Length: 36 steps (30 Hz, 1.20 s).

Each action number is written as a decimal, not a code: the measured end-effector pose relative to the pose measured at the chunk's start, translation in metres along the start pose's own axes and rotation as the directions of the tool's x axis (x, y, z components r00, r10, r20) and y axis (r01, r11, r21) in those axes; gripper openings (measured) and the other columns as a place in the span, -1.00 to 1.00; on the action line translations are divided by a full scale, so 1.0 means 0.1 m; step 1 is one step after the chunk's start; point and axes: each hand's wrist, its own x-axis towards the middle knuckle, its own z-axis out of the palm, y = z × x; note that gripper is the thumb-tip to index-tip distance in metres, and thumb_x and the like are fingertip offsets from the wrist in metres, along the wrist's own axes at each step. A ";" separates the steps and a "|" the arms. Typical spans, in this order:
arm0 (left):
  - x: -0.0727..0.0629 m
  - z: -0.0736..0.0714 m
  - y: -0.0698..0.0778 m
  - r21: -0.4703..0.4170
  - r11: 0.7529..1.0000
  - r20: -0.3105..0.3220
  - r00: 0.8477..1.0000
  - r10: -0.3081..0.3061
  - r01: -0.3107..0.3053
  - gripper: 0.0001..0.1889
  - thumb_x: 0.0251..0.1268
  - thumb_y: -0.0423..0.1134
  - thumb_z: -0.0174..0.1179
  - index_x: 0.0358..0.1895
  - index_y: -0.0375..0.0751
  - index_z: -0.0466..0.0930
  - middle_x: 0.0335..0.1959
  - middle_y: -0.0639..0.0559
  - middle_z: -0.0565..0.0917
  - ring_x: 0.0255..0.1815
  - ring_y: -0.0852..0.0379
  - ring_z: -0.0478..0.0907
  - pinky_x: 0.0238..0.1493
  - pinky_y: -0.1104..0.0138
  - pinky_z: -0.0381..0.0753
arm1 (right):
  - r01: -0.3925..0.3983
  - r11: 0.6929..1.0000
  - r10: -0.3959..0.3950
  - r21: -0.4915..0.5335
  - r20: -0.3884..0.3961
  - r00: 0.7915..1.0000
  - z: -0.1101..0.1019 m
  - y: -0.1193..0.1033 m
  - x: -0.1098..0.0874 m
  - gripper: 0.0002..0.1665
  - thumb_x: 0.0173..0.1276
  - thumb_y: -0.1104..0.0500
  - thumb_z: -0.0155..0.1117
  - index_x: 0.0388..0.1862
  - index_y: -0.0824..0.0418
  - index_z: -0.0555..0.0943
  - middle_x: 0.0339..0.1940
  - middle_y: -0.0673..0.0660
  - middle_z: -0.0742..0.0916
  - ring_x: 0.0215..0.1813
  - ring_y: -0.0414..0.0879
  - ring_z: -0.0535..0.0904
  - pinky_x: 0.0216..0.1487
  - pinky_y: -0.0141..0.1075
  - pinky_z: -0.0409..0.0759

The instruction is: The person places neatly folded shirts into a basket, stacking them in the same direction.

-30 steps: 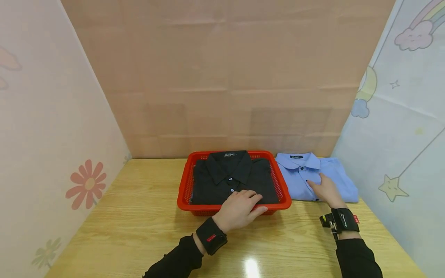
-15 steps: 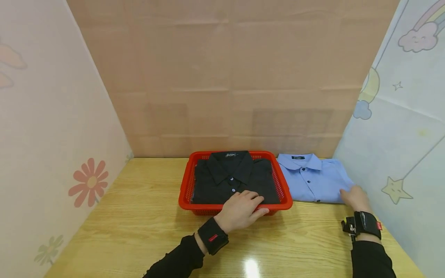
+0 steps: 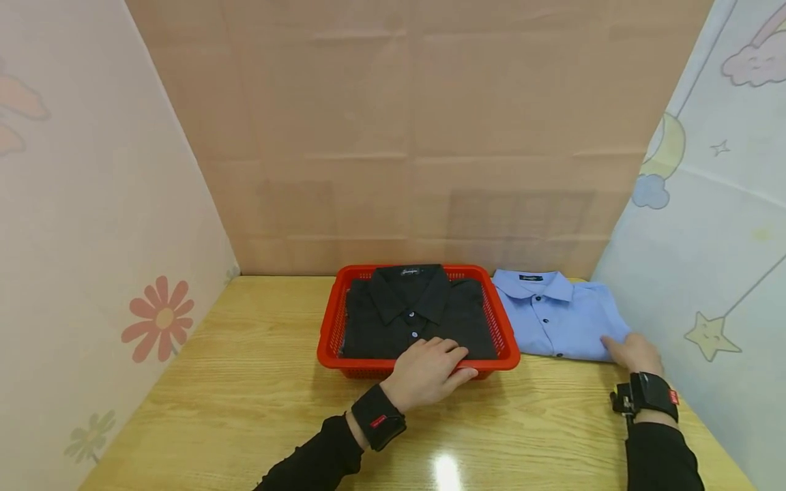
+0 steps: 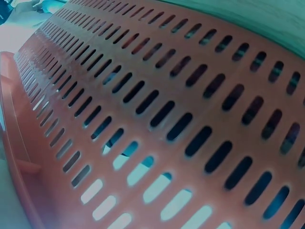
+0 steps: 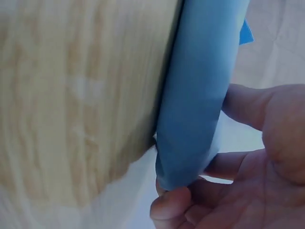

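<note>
Red basket (image 3: 353, 363) is being gripped at its front rim by the L hand (image 3: 424, 374), prob so it's being kept steady. Folded black shirt (image 3: 377, 334) is being held flat inside. Beside the basket, on the counter (image 3: 245, 389), blue shirt (image 3: 552, 331) is being gripped at its near R corner by the R hand (image 3: 637, 354), prob bc the folds are being kept together.

Tan backdrop (image 3: 393, 136) behind pale wooden table (image 3: 233, 389)

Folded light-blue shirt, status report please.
Right hand grips light-blue shirt by near right corner. Left hand holds red perforated plastic basket by rim. Basket beside shirt, possibly obstructing.
</note>
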 end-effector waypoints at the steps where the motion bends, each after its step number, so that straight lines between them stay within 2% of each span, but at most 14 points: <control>1: 0.00 0.00 0.00 0.003 1.000 -0.001 1.000 0.000 0.000 -0.46 0.53 0.24 -0.23 0.18 0.07 0.62 0.05 0.15 0.68 0.05 0.17 0.62 0.03 0.31 0.62 | 0.003 1.000 -0.003 0.006 -0.001 1.000 0.00 0.00 0.01 -0.17 0.48 -0.10 -0.07 -0.03 0.82 0.30 -0.11 0.72 0.46 -0.18 0.39 0.49 -0.22 0.04 0.50; 2: 0.00 0.00 0.01 0.006 1.000 -0.002 1.000 -0.001 0.001 -0.46 0.53 0.24 -0.24 0.18 0.07 0.62 0.05 0.15 0.68 0.05 0.17 0.62 0.03 0.31 0.62 | 0.012 1.000 -0.012 0.007 -0.006 1.000 0.01 0.01 0.00 -0.12 0.48 -0.10 -0.04 0.01 0.85 0.27 -0.08 0.74 0.45 -0.17 0.41 0.50 -0.21 0.05 0.51; 5: 0.01 0.00 0.02 0.013 1.000 -0.002 1.000 0.000 0.000 -0.45 0.53 0.25 -0.25 0.18 0.07 0.62 0.05 0.15 0.68 0.06 0.17 0.62 0.05 0.31 0.61 | 0.025 0.999 -0.025 0.028 -0.015 1.000 0.02 0.02 0.01 -0.09 0.46 -0.12 0.02 0.00 0.88 0.25 -0.16 0.70 0.46 -0.19 0.38 0.49 -0.22 0.03 0.50; 8: 0.01 0.01 0.03 0.017 1.000 -0.005 1.000 0.003 -0.003 -0.44 0.53 0.25 -0.26 0.19 0.06 0.61 0.06 0.15 0.68 0.07 0.17 0.61 0.07 0.30 0.61 | 0.038 0.998 -0.036 0.056 -0.029 0.999 0.03 0.02 0.01 -0.11 0.43 -0.07 0.10 0.00 0.89 0.24 -0.17 0.71 0.46 -0.17 0.46 0.49 -0.21 0.05 0.52; 11: 0.01 0.02 0.04 0.020 1.000 -0.021 1.000 0.006 -0.006 -0.45 0.52 0.25 -0.23 0.20 0.05 0.61 0.07 0.14 0.67 0.09 0.16 0.60 0.10 0.29 0.59 | 0.065 0.995 -0.062 0.074 -0.053 0.997 0.04 0.01 0.03 -0.21 0.37 0.09 0.16 0.12 0.85 0.25 0.00 0.76 0.44 -0.06 0.51 0.47 -0.14 0.11 0.53; 14: 0.02 0.03 0.07 0.011 1.000 -0.050 0.999 0.009 -0.008 -0.48 0.51 0.23 -0.17 0.20 0.05 0.60 0.09 0.12 0.65 0.13 0.16 0.58 0.11 0.27 0.58 | 0.095 0.992 -0.088 0.082 -0.086 0.992 0.05 -0.03 0.04 -0.32 0.28 0.28 0.07 0.26 0.74 0.27 0.16 0.74 0.40 -0.03 0.47 0.44 -0.15 0.09 0.52; 18: 0.04 0.03 0.14 -0.002 0.999 -0.106 0.993 0.046 -0.047 -0.53 0.48 0.21 -0.06 0.17 0.04 0.61 0.08 0.12 0.64 0.14 0.17 0.55 0.11 0.28 0.57 | 0.118 0.989 -0.105 0.085 -0.140 0.985 0.06 -0.08 0.02 -0.28 0.13 0.41 -0.11 0.34 0.63 0.27 0.24 0.72 0.35 -0.09 0.36 0.39 -0.32 -0.06 0.42; 22: 0.06 0.03 0.22 0.002 0.996 -0.152 0.984 0.092 -0.093 -0.58 0.43 0.18 0.04 0.13 0.04 0.61 0.06 0.13 0.63 0.15 0.19 0.55 0.11 0.33 0.57 | 0.168 0.984 -0.152 0.052 -0.223 0.963 0.07 -0.10 -0.03 -0.34 0.04 0.45 -0.13 0.20 0.60 0.46 0.06 0.67 0.49 -0.32 0.22 0.42 -0.54 -0.19 0.30; 25: 0.09 0.04 0.29 -0.004 0.993 -0.175 0.978 0.117 -0.120 -0.59 0.41 0.15 0.10 0.14 0.02 0.60 0.10 0.11 0.61 0.22 0.17 0.52 0.18 0.35 0.54 | 0.202 0.979 -0.196 0.001 -0.235 0.952 0.03 -0.08 -0.05 -0.40 0.00 0.46 -0.11 0.07 0.59 0.56 -0.04 0.64 0.54 -0.35 0.21 0.42 -0.54 -0.23 0.27; 27: 0.11 0.05 0.35 -0.006 0.988 -0.195 0.969 0.152 -0.156 -0.59 0.38 0.12 0.15 0.15 -0.01 0.58 0.14 0.07 0.60 0.28 0.14 0.49 0.26 0.34 0.49 | 0.193 0.981 -0.195 -0.028 -0.196 0.961 -0.01 -0.07 -0.07 -0.43 0.03 0.45 -0.11 0.05 0.58 0.56 -0.01 0.64 0.53 -0.27 0.25 0.41 -0.46 -0.22 0.28; 30: 0.15 0.08 0.45 -0.002 0.968 -0.207 0.947 0.245 -0.250 -0.59 0.38 0.07 0.16 0.17 -0.03 0.57 0.20 0.03 0.57 0.36 0.10 0.43 0.40 0.35 0.33 | 0.178 0.983 -0.182 -0.048 -0.115 0.976 -0.08 -0.08 -0.11 -0.45 0.10 0.43 -0.11 0.07 0.58 0.54 0.07 0.68 0.48 -0.20 0.30 0.39 -0.35 -0.17 0.32; 34: 0.19 0.12 0.62 -0.042 0.917 -0.186 0.905 0.382 -0.396 -0.68 0.42 -0.03 0.14 0.13 -0.02 0.57 0.16 0.10 0.55 0.30 0.21 0.43 0.45 0.46 0.18 | 0.161 0.986 -0.164 -0.049 -0.053 0.985 -0.14 -0.10 -0.16 -0.47 0.15 0.40 -0.11 0.08 0.58 0.54 0.10 0.70 0.46 -0.20 0.29 0.40 -0.37 -0.17 0.34; 36: 0.21 0.15 0.69 -0.080 0.899 -0.154 0.896 0.416 -0.431 -0.71 0.42 -0.07 0.14 0.12 -0.02 0.57 0.13 0.13 0.54 0.23 0.26 0.44 0.41 0.53 0.20 | 0.150 0.987 -0.153 -0.052 -0.038 0.988 -0.15 -0.10 -0.17 -0.47 0.15 0.39 -0.11 0.08 0.58 0.54 0.09 0.68 0.47 -0.21 0.27 0.41 -0.41 -0.20 0.34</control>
